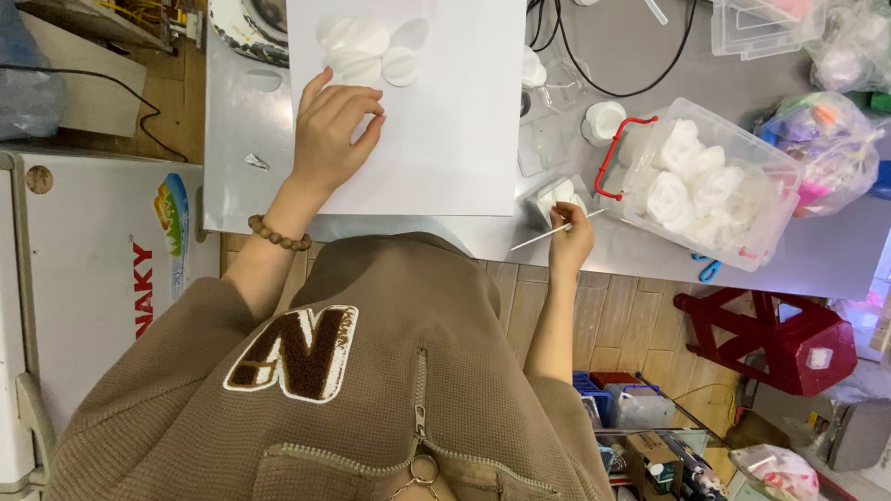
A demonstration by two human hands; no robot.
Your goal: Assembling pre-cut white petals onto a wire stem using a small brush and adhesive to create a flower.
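Brown sweater (371, 390) hides the table edge (223, 218); clear bin (705, 181) flanks right hand (568, 243).

A big white box (88, 278) stands on the floor at the left. It has a label with red letters (144, 289) and a bright patch of many colours (171, 223). A round brown sticker (39, 179) sits near its top corner. On the table at the right are clear bags (826, 148) stuffed with colourful things. One more clear bag (775, 468) lies low on the floor, at the right.
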